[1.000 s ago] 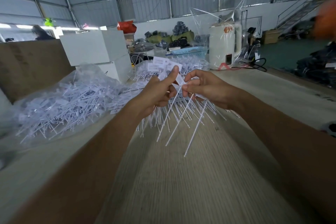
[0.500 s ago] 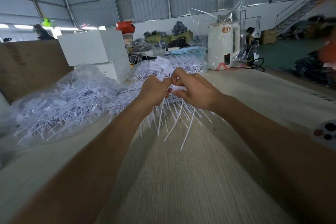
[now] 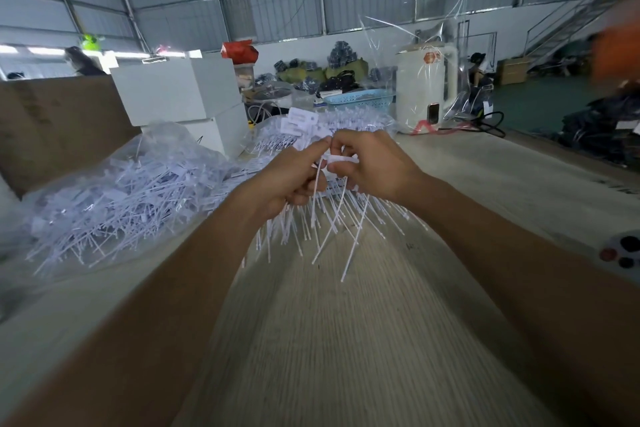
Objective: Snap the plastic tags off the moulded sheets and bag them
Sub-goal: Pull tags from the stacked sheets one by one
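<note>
**Both hands at one tag, snap in progress above the table**

Both hands meet in mid-air over the table (image 3: 346, 340). Left hand (image 3: 291, 180) grips a bundle of moulded sheets (image 3: 311, 218), its fingers curled round the upper part, the thin white stems fanning down below the fist. Right hand (image 3: 370, 163) is closed on a single tag (image 3: 341, 159) at the top of that bundle, pinched between thumb and forefinger; the fingertips of the two hands touch.

Judgement on the step: the snap should go cleanly if the left hand holds the sheet firmly just beside the tag, so that the bend falls at the joint and not along the stem. A short twist seems safer than a straight pull, which could drag neighbouring stems out of the grip. Loose stems hanging under the bundle may tangle.

Left of the bundle, on the table, lies a clear bag (image 3: 104, 198) heaped with white tags and stems. Beyond the bundle sits a further pile of moulded sheets (image 3: 332, 121). Behind and left of the bundle stand white boxes (image 3: 180, 90); behind and right, a white appliance (image 3: 426, 87) under clear film.

Writing: a small orange mark shows on the appliance, too blurred to read. No legible brand or label elsewhere.
</note>
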Motion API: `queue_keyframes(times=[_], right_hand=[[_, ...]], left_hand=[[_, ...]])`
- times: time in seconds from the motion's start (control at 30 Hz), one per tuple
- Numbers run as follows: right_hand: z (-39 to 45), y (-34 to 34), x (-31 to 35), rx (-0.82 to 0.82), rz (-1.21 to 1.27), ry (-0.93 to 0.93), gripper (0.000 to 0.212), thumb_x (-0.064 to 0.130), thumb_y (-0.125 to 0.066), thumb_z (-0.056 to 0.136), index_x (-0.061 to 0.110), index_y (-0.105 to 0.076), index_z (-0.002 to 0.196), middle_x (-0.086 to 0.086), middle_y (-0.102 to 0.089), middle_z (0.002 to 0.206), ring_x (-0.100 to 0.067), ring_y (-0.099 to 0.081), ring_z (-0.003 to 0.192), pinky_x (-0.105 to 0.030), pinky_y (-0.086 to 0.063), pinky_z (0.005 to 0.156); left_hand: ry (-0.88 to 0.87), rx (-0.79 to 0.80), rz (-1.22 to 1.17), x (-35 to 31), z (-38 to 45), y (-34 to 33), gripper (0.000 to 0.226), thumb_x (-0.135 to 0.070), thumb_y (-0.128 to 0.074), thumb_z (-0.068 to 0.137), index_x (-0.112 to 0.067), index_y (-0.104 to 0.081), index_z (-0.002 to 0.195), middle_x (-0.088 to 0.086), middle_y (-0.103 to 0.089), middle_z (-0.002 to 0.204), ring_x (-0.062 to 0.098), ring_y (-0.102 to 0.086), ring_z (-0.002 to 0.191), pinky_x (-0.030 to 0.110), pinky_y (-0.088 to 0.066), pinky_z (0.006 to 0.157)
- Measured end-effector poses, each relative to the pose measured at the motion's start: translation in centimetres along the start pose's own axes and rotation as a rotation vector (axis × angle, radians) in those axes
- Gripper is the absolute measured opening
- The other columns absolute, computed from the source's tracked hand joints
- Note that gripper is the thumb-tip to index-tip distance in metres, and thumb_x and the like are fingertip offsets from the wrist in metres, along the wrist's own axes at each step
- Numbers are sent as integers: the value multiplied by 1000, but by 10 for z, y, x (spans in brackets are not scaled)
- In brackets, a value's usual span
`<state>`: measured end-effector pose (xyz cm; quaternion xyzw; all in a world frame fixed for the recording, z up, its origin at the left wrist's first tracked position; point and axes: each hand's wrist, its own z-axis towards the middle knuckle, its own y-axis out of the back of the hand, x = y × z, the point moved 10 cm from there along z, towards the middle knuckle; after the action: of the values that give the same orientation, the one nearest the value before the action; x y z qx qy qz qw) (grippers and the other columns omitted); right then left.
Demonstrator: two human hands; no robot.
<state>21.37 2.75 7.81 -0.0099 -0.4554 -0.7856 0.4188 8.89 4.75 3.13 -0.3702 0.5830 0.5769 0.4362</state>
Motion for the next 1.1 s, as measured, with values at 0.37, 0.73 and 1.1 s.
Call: queue_keyframes(times=[0.37, 0.73, 1.1], right_hand=[[-3, -2, -4, 89, -87, -58, 20, 32, -73, 92, 18, -76, 105, 5, -60, 64, -22, -68, 66, -35, -55, 74], [-18, 12, -75, 53, 149, -319, 16, 13, -54, 102, 9, -70, 100, -12, -68, 80, -20, -60, 66, -35, -52, 66], [-30, -26, -42, 389, 594, -269, 25, 8, -52, 104, 1, -44, 126, -5, -76, 106, -20, -69, 95, -39, -58, 86]], left_hand=[[-18, 82, 34, 5, -3, -6, 48, -55, -69, 88, -24, -61, 51, 0, -43, 53, 12, -26, 44, 19, -23, 39], [-148, 51, -7, -22, -3, 10, 38, -49, -58, 98, -16, -57, 79, 6, -65, 63, 13, -48, 45, 21, -39, 45], [-180, -175, 161, -23, -5, 23, 37, -65, -74, 78, -31, -68, 92, -8, -57, 55, 9, -52, 49, 18, -36, 39]])
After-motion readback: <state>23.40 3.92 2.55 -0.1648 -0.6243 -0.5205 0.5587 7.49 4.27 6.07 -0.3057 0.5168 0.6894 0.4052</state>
